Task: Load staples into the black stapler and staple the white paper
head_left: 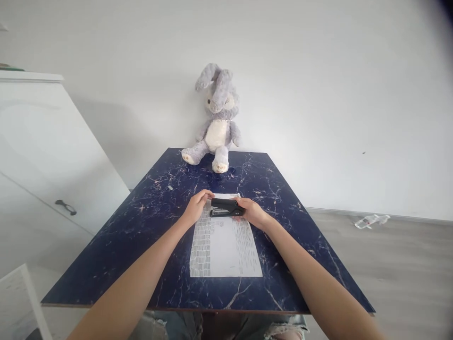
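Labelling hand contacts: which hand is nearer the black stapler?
Right. The right hand grips the stapler at its right end; the left hand is near its left end, by the upper-left corner of the paper.

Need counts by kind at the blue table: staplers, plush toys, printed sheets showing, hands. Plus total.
Black stapler: 1
Grey plush rabbit: 1
Printed sheet: 1 showing
Hands, left hand and right hand: 2
Total: 5

wall: plain white wall (318, 94), across top and right | left: white cabinet (42, 137), dark handle (66, 207) | centre: dark-blue marbled tabletop (123, 226) | lower right: grey wood-look floor (406, 269), pale baseboard (406, 219) | light: soft, faint shadow left of centre
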Available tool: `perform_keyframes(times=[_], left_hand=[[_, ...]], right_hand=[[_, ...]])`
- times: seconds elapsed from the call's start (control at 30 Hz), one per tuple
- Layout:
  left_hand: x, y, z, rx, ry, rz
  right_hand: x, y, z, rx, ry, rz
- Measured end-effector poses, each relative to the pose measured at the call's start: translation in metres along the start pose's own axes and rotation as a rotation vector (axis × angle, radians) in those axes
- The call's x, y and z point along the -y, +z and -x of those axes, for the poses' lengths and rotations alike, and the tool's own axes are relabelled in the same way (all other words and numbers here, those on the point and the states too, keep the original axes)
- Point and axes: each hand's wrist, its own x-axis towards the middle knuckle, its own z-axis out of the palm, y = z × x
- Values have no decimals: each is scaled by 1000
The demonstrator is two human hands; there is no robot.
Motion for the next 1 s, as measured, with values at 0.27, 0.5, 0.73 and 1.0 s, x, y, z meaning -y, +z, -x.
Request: perform_keyframes(times=[0.27,0.5,0.73,1.0], left_hand=[[11,4,-5,-68,-164,337],[14,4,-4,-119,-189,374],[4,4,-4,-263,-160,412],[-4,10,2,-70,-406,857]], right_hand=[[-5,-4,-2,12,-21,-31],[-3,-2,4,8,-28,137],[1,18,13,-129,-355,743],[-2,34,16,-71,-889,1503]])
